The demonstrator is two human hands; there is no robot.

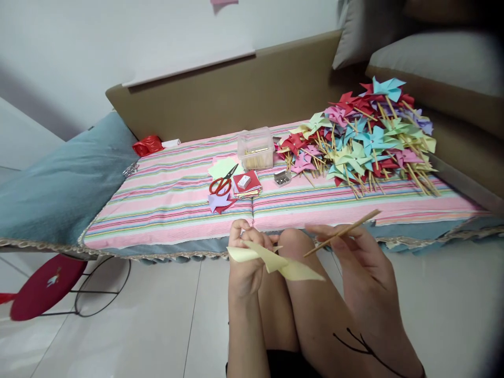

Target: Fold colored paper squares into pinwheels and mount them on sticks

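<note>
My left hand [252, 262] pinches a pale yellow paper pinwheel [275, 261] near its middle, its folded blades spread sideways above my knees. Between the thumb and fingers of my right hand [362, 252] is a thin wooden stick [342, 232], slanting down to the left. The stick's lower end points at the pinwheel, with a small gap seen between them. Whether a pin sits in the pinwheel's centre I cannot tell. Beyond my hands, a large heap of finished paper pinwheels [354, 152] in several colours lies on the striped cloth [165, 210].
On the cloth stand a clear plastic box [255, 144] of sticks, red-handled scissors [221, 185], stacked coloured paper [252, 190] and a small box of pins [282, 178]. A red bag [148, 145] lies at the far left. A red stool [49, 287] stands on the floor.
</note>
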